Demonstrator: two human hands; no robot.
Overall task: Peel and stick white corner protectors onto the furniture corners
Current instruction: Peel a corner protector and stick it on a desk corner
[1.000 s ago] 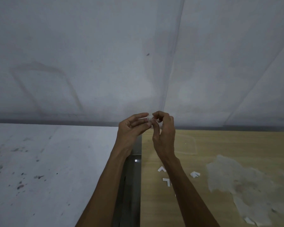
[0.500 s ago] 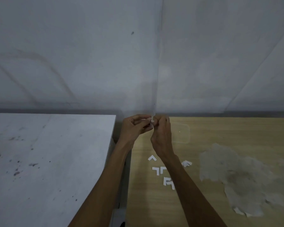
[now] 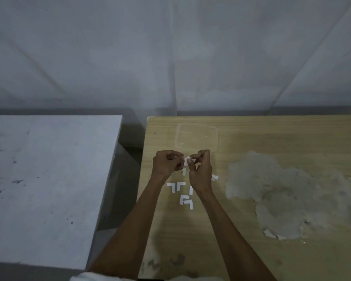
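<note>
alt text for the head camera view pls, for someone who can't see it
A left hand and right hand pinch a small white corner protector between them above a wooden table. More white L-shaped pieces lie on it below the hands, a clear tray sits beyond, and a white table stands to the left.

Prob. bare workrm: stained white table (image 3: pixel 49 179), worn wood desk (image 3: pixel 272 138) w/ peeled top, plain grey wall (image 3: pixel 170 57).

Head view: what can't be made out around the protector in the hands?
- white protector, head view: tiny, and fingertips of the left hand and right hand cover it; backing on or off unclear.
- loose protectors, head view: the hands and right wrist hide some; count unclear.
- clear plastic piece, head view: faint outline only; lid or tray unclear.
</note>
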